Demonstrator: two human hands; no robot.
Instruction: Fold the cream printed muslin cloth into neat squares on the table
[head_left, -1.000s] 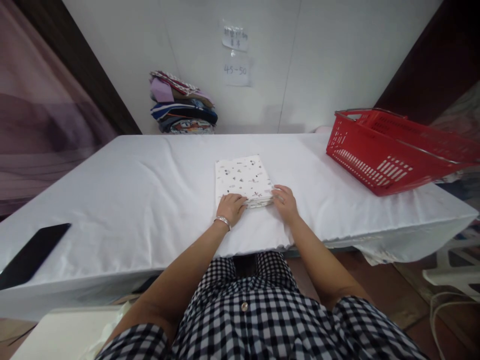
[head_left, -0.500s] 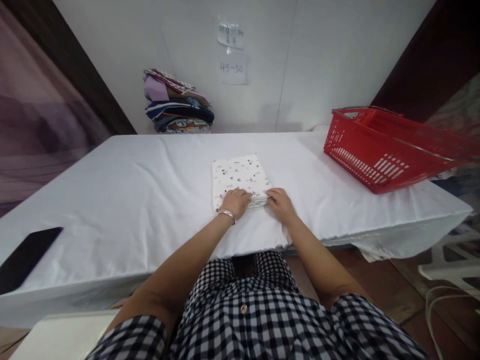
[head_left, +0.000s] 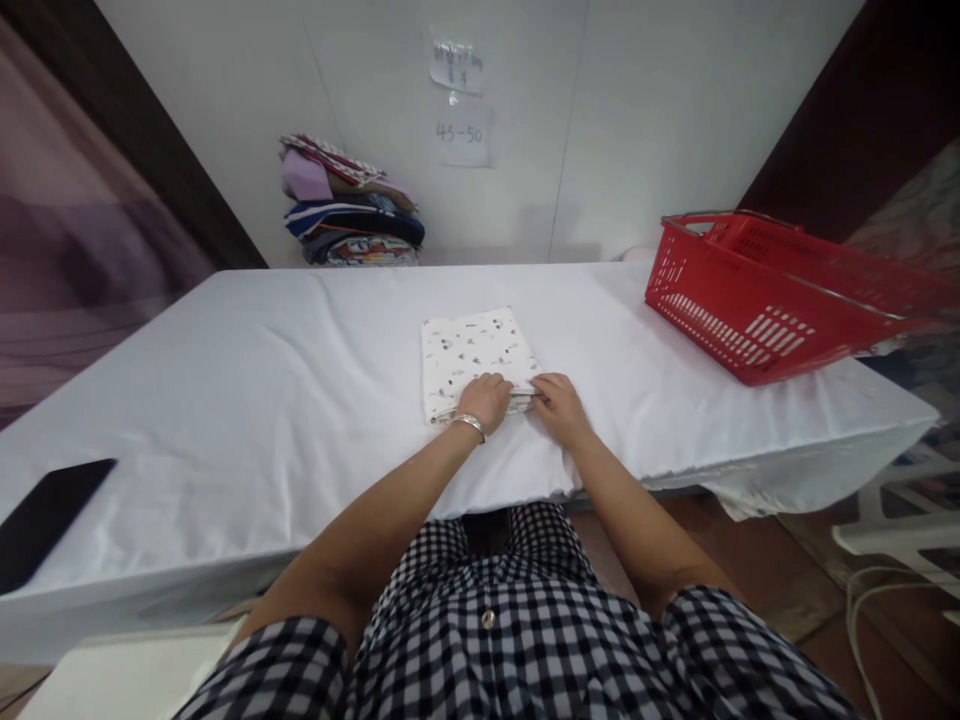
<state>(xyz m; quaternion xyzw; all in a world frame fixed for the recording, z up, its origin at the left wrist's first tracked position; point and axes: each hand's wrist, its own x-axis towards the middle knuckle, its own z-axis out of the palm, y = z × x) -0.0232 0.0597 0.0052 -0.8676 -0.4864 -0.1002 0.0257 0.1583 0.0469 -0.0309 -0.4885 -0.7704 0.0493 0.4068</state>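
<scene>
A folded white cloth (head_left: 474,348) with a small dark print lies flat on the white-covered table, several layers showing at its near edge. My left hand (head_left: 486,400), with a silver bracelet at the wrist, is closed over that near edge, fingers on top of the fabric. At the near right corner my right hand (head_left: 556,402) pinches the folded layers between thumb and fingers. The two hands are close together, with a short stretch of the edge between them. The undersides of both hands are hidden.
A red plastic basket (head_left: 750,300) with metal handles stands at the table's right. Against the wall at the back left is a stack of folded fabrics (head_left: 352,215). A flat black object (head_left: 52,520) lies at the left of the white tablecloth (head_left: 225,400). Paper signs (head_left: 465,135) hang on the wall.
My left hand has slid a little to the right along the cloth's near edge, closer to my right hand. The right hand keeps its pinch at the corner.
</scene>
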